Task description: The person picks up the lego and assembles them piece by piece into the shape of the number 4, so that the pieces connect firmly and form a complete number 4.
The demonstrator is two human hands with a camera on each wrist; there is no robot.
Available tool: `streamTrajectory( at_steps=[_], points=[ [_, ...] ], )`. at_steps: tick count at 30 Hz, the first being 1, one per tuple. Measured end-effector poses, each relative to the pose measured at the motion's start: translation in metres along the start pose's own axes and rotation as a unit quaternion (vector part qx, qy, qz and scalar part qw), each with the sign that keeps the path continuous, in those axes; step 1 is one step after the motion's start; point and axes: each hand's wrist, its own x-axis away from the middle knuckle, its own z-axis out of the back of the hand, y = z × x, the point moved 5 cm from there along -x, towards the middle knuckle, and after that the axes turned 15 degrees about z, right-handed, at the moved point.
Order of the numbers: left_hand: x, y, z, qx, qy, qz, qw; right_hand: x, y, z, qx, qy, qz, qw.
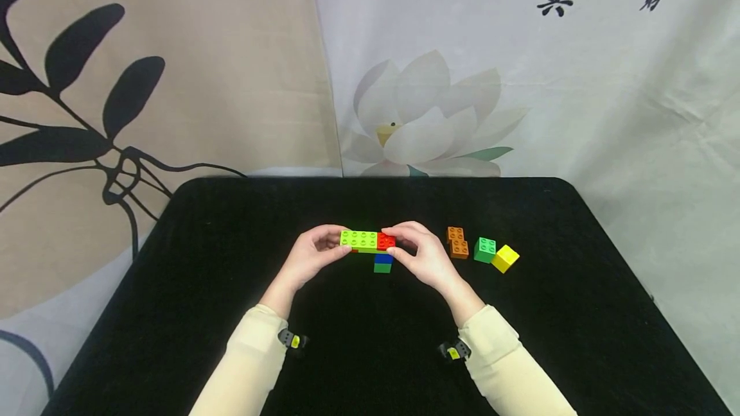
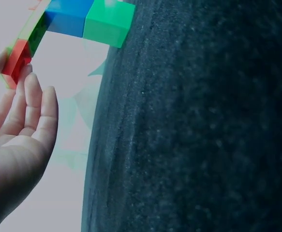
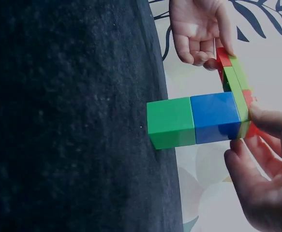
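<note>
Both hands hold one structure of joined toy bricks. Its top layer is a long lime brick [image 1: 358,239] with a red brick [image 1: 386,241] at the right end. Lower down, a blue brick [image 3: 215,117] and then a green brick [image 3: 170,123] form a leg under the right end. My left hand [image 1: 312,254] pinches the left end between thumb and fingers, where a lower red brick [image 2: 16,63] shows in the left wrist view. Around the right end, my right hand [image 1: 424,255] has its thumb in front and fingers behind. Whether the leg touches the table cannot be told.
To the right of my right hand lie orange bricks [image 1: 458,244], a loose green brick [image 1: 484,250] and a yellow brick [image 1: 505,259], close together on the black tabletop [image 1: 370,352]. Behind the table hangs a printed cloth [image 1: 260,69].
</note>
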Motion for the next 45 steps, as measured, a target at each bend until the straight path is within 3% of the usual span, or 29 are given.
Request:
streamTrajectory(
  at_steps=[6, 19, 25, 35, 45],
  points=[
    [0.001, 0.000, 0.001, 0.005, -0.002, 0.002, 1.0000, 0.010, 0.007, 0.008, -0.031, 0.006, -0.033, 0.9990],
    [0.000, -0.001, 0.001, 0.007, -0.005, 0.001, 1.0000, 0.050, 0.021, 0.053, -0.004, 0.009, -0.066, 0.9978],
    [0.000, -0.002, 0.001, 0.006, -0.007, 0.003, 1.0000, 0.072, 0.026, 0.079, 0.030, 0.015, -0.063, 0.9974],
    [0.000, -0.003, 0.001, 0.005, -0.006, -0.001, 1.0000, 0.105, 0.034, 0.125, 0.106, 0.051, -0.116, 0.9864],
    [0.001, -0.002, 0.001, 0.005, -0.005, 0.000, 1.0000, 0.126, 0.040, 0.148, 0.128, 0.083, -0.140, 0.9783]
  ],
)
